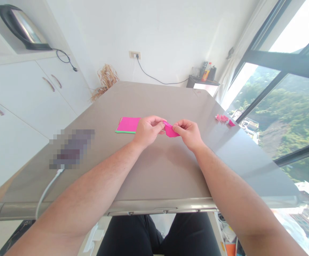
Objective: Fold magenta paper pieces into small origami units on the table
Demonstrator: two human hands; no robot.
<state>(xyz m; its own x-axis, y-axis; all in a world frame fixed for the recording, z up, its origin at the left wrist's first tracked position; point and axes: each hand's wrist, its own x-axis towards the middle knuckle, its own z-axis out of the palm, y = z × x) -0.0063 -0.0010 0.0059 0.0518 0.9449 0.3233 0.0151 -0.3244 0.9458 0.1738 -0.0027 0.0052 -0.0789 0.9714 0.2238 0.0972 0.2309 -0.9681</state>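
Note:
A small piece of folded bright pink paper [171,131] is held between my two hands, just above the table. My left hand [149,131] pinches its left end between thumb and fingers. On the other side, my right hand [188,132] grips the right edge, its thumb lying on top. Partly covered by my left hand is a stack of coloured paper [128,124], pink on top with a green edge showing beneath. Over at the table's right edge sit several small folded pink paper pieces [224,119].
The grey table [154,170] fills the middle. A blurred-out device [73,149] with a white cable [46,190] lies at left. Dried stalks [105,80] stand behind the far left corner. A low cabinet with bottles [204,73] is beyond the far edge, a window [284,89] at right.

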